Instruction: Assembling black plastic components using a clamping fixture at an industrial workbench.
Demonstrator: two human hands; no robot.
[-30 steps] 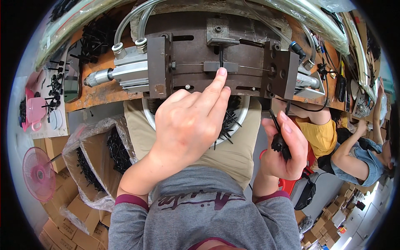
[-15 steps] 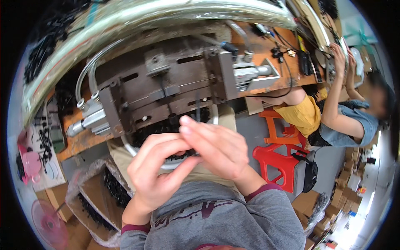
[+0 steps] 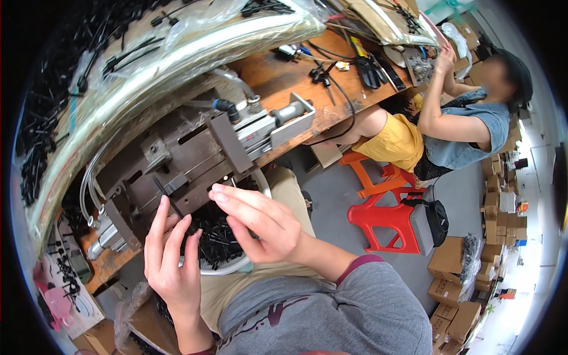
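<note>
My left hand is raised before the near edge of a dark metal fixture, its fingers spread. Close to its fingertips is a thin black rod-like part, lying across the fixture's middle; whether the fingers touch it I cannot tell. My right hand hovers to the right, index and middle fingers stretched out together and the thumb a little apart. I see nothing held between them. Below and between the hands, a pile of small black plastic parts fills a white-rimmed container at my lap.
Air cylinders with clear hoses flank the fixture on the wooden bench. Pliers and cables lie farther right. A co-worker sits beyond the red stool. Cardboard boxes stand at the right.
My hands, close together before, have come apart, the left lower left and the right slightly left. The view has shifted, so the fixture appears farther left and tilted.
</note>
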